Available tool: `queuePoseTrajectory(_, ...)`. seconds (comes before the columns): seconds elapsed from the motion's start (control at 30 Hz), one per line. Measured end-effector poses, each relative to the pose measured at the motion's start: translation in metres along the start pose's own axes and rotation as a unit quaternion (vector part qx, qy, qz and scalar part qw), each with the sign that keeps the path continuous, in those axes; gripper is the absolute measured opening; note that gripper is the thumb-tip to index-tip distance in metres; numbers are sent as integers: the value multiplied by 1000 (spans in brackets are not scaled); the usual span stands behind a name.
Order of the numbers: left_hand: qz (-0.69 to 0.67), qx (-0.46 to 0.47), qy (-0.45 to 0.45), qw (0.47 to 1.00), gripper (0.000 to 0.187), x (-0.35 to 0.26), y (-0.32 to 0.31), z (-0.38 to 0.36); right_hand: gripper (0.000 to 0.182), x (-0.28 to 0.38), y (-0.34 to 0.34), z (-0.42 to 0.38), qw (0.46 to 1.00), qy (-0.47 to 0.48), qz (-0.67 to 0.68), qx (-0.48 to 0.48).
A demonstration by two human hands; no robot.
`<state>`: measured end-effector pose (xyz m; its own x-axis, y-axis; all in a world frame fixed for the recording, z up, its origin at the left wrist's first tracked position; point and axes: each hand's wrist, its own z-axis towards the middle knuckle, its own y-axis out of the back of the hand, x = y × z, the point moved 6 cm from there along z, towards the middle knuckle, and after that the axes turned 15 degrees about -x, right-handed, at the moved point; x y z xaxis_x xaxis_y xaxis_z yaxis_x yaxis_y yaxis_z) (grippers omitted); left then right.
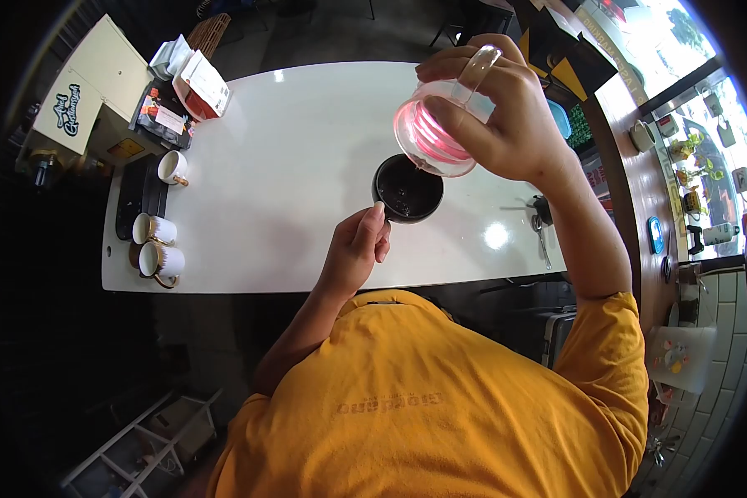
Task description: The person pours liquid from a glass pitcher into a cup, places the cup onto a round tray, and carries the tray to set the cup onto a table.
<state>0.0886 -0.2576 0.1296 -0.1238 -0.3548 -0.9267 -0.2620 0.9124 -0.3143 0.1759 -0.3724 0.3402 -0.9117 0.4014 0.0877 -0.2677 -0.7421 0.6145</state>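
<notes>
Right hand (506, 116) wrapped around a clear glass pitcher (440, 133), fingers curled over its body and handle, holding it tilted with the lip just above the black cup (407, 189); pitcher glows pink inside (whether liquid or reflection cannot be told); left hand (358, 249) loosely curled, fingertips touching the cup's near-left rim; cup stands on the white table (290, 166) and holds dark liquid; three white mugs (159, 241) sit at the table's left edge; a spoon (541, 236) lies to the right.
</notes>
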Motion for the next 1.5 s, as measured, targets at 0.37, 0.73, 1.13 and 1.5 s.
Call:
queuePoseTrajectory(0.37, -2, 11, -1, 1000, 45, 2, -2, 2, 30, -2, 0, -1, 1000, -5, 3, -2)
queuePoseTrajectory(0.73, 1, 1, -10, 1000, 45, 3, -1, 2, 29, -1, -2, -1, 1000, 11, 5, 6)
queuePoseTrajectory(1.13, -17, 6, -6, 1000, 43, 8, -1, 3, 28, -1, -6, 0, 1000, 14, 2, 5)
queuePoseTrajectory(1.5, 0, -5, -12, 1000, 42, 6, 0, 3, 27, -7, -8, -5, 1000, 21, 1, -12)
